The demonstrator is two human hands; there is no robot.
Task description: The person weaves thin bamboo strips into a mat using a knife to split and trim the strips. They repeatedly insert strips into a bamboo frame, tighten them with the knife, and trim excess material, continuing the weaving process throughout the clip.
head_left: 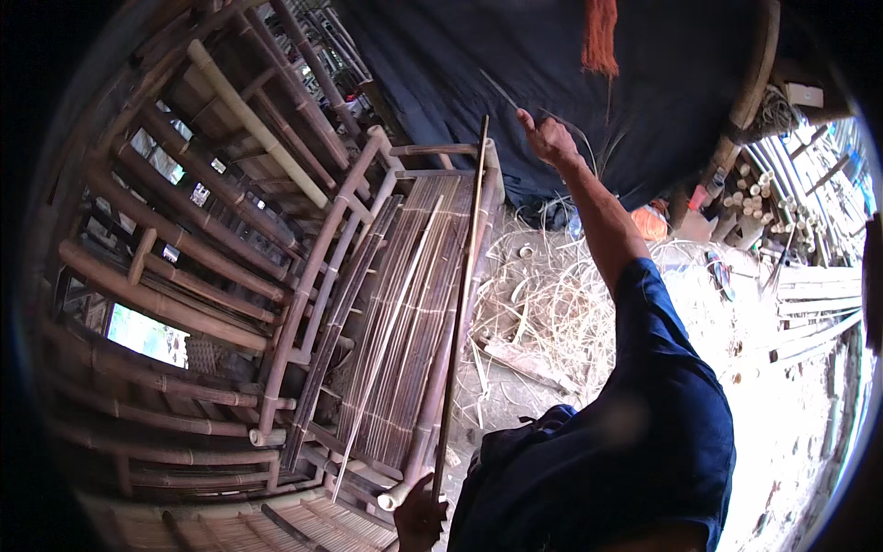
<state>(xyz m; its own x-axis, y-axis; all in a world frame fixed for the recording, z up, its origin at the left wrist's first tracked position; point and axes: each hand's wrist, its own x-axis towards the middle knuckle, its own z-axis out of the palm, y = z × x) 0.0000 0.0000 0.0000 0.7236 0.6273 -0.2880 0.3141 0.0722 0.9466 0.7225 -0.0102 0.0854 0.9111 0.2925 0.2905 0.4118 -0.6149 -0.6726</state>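
- Gripping near end of long bamboo pole (463, 294) with left hand (420, 520), fingers wrapped round it at lower edge of view, partly in shadow.
- Reaching far forward with right hand (552, 138), fingers folded onto thin straight piece (499, 90); can't tell if blade or split strip.
- Holding pole lengthwise along right side of slatted bamboo desk (428, 294), far tip near its end post.
- On desk slats: pale split strip (386, 340), lengthwise.
- Left of desk: bamboo rails (212, 317).
- Beyond right hand: black cloth (432, 83), orange fibre tassel (601, 37) at top.
- On floor right of desk: tangled pale shavings (552, 285).
- Farther right: stacked cut bamboo (754, 198).
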